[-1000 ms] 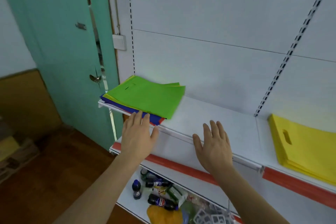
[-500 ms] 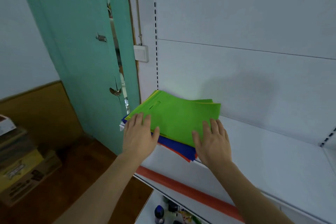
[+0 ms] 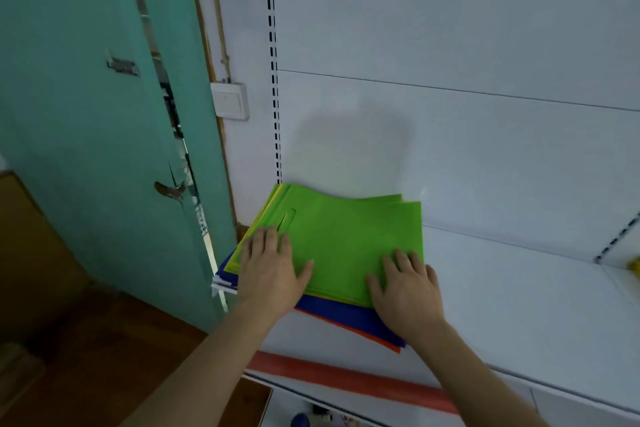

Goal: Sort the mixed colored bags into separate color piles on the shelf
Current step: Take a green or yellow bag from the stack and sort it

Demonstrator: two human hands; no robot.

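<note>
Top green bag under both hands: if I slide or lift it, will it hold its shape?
Probably not. The green bag lies thin and flat, so it likely droops when lifted by one edge. It looks light and smooth, so pushing may drag the blue bag beneath. The left hand and right hand rest flat on it.

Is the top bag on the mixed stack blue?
No, the top bag is green; a blue bag shows only lower in the stack, under both hands.

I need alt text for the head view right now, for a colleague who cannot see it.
Both hands lie flat on a mixed stack of bags at the left end of a white shelf: left hand near the top green bag's handle slot, right hand at its right corner. Blue and orange bags show underneath; a teal door stands left.
</note>
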